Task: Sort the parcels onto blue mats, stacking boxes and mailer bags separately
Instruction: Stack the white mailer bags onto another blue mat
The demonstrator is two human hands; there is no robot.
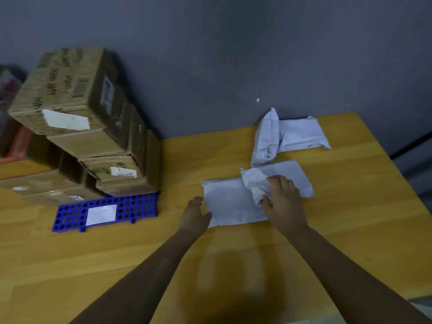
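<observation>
so the right hand (pixel 284 197) is pinching its grip on a crumpled mailer bag (pixel 293 174) that's lying over a flat mailer bag (pixel 230 203) mid-desk (pixel 339 230), the left hand (pixel 196 213) is resting open-fingered against the flat one's left edge, and the boxes (pixel 77 108) are sitting stacked on the blue mat (pixel 133 206) off left.

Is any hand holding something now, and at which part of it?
The right hand seems to grip the upper mailer bag at its crumpled near end. The left hand only touches the left edge of the flat mailer bag.
</observation>
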